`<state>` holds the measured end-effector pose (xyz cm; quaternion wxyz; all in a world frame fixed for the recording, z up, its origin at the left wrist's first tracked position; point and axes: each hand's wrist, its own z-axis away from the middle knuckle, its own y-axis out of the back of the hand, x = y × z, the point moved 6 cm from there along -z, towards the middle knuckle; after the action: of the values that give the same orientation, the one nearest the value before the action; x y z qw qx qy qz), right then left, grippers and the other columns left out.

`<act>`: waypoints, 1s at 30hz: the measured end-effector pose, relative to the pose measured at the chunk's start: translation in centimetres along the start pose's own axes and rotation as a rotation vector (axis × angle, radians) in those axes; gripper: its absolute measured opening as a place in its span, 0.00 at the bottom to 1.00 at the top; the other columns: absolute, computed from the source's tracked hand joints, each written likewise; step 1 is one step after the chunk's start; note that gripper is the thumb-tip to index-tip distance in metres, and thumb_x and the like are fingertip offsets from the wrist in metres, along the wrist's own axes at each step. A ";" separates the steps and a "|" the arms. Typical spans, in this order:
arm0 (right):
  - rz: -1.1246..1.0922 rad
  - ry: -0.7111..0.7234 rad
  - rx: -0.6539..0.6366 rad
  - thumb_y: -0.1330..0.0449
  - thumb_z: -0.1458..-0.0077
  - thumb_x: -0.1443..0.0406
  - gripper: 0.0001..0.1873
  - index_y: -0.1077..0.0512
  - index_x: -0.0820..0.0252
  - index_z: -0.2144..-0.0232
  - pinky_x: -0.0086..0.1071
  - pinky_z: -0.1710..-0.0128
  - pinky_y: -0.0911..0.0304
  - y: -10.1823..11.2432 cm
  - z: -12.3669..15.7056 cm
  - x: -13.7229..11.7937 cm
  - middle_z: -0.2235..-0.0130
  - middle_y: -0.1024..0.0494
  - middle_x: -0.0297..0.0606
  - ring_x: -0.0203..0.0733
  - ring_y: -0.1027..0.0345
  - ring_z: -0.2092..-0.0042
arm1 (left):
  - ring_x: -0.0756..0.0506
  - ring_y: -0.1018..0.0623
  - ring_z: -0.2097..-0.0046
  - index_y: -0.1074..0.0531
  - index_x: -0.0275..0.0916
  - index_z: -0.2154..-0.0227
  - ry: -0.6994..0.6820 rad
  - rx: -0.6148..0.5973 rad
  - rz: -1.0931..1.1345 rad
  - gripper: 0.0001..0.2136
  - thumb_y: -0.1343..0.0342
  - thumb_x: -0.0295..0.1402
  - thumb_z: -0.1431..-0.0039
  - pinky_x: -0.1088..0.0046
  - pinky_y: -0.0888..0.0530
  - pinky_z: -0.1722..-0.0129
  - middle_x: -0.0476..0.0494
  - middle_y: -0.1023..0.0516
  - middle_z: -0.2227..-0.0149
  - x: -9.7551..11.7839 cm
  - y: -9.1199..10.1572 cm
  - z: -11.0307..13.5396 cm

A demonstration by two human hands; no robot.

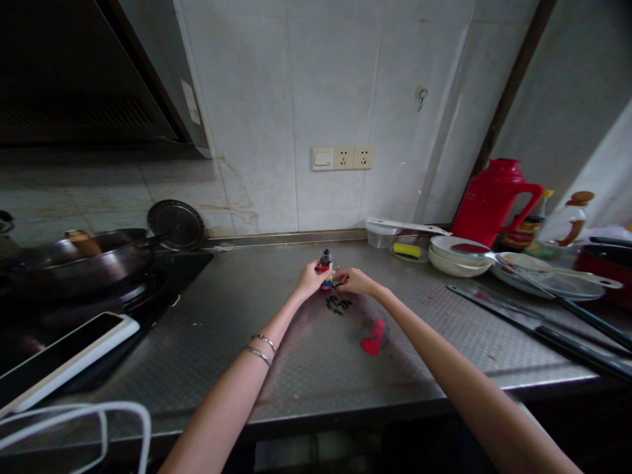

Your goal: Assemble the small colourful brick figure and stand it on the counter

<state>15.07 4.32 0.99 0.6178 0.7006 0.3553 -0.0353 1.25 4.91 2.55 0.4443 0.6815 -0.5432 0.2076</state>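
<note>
My left hand (310, 279) is closed around a small clear jar (326, 261) with a colourful label, upright on the metal counter. Dark stuff shows at the jar's top; whether it has a lid, I cannot tell. Just to the right of the jar, my right hand (356, 281) has its fingers pinched together at a small dark piece, too small to name. A loose pile of black curled pieces (338, 304) lies on the counter just below both hands. Nearer to me, under my right forearm, is a red piece (374, 338) with what looks like clear plastic around it.
To the left, a pan (99, 257) stands on the black stove, with a white-edged device (74, 355) in front. On the right are a yellow sponge (407, 250), bowls (457, 263), a long black-handled utensil (513, 316) and a red thermos (486, 204).
</note>
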 end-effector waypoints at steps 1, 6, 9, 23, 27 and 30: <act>0.006 -0.001 -0.011 0.41 0.62 0.66 0.14 0.26 0.59 0.67 0.26 0.67 0.40 -0.2 -0.1 -0.2 0.67 0.23 0.34 0.38 0.32 0.67 | 0.48 0.28 0.67 0.27 0.33 0.64 0.001 0.000 0.000 0.15 0.41 0.36 0.55 0.71 0.32 0.63 0.41 0.24 0.67 0.0 0.0 0.0; 0.060 0.006 0.014 0.43 0.61 0.69 0.12 0.26 0.62 0.69 0.26 0.68 0.40 -0.4 -0.5 -0.6 0.68 0.24 0.36 0.37 0.33 0.68 | 0.47 0.28 0.66 0.27 0.33 0.64 0.004 -0.002 0.018 0.15 0.41 0.35 0.55 0.71 0.32 0.62 0.41 0.24 0.67 0.0 0.0 0.0; 0.048 0.032 0.015 0.44 0.61 0.70 0.12 0.26 0.63 0.70 0.25 0.70 0.42 -0.6 -0.6 -0.6 0.70 0.25 0.35 0.35 0.34 0.70 | 0.48 0.28 0.67 0.27 0.33 0.63 -0.001 -0.003 0.006 0.16 0.41 0.36 0.55 0.71 0.32 0.63 0.41 0.24 0.67 0.0 0.0 0.0; 0.035 0.041 0.069 0.48 0.59 0.74 0.14 0.27 0.63 0.69 0.24 0.73 0.45 -0.6 -0.5 -0.1 0.76 0.28 0.33 0.32 0.39 0.75 | 0.48 0.28 0.67 0.27 0.33 0.64 0.014 0.006 -0.020 0.15 0.41 0.35 0.55 0.72 0.32 0.64 0.42 0.24 0.67 0.2 0.1 0.1; 0.031 0.040 0.111 0.50 0.57 0.73 0.15 0.27 0.63 0.67 0.25 0.73 0.44 -0.2 0.0 0.3 0.75 0.27 0.35 0.33 0.39 0.75 | 0.48 0.28 0.67 0.27 0.33 0.64 0.005 0.003 -0.019 0.15 0.41 0.36 0.55 0.73 0.32 0.64 0.42 0.24 0.67 -0.1 0.0 0.1; -0.050 0.002 0.174 0.49 0.56 0.72 0.15 0.27 0.63 0.66 0.26 0.69 0.41 1.0 0.1 1.0 0.73 0.25 0.37 0.34 0.36 0.72 | 0.48 0.28 0.67 0.28 0.34 0.63 -0.013 -0.006 -0.019 0.16 0.42 0.37 0.55 0.72 0.32 0.64 0.42 0.24 0.67 -0.1 -0.1 0.0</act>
<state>16.41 4.73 1.36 0.5532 0.7425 0.3689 -0.0808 1.28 4.91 2.46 0.4449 0.6866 -0.5402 0.1970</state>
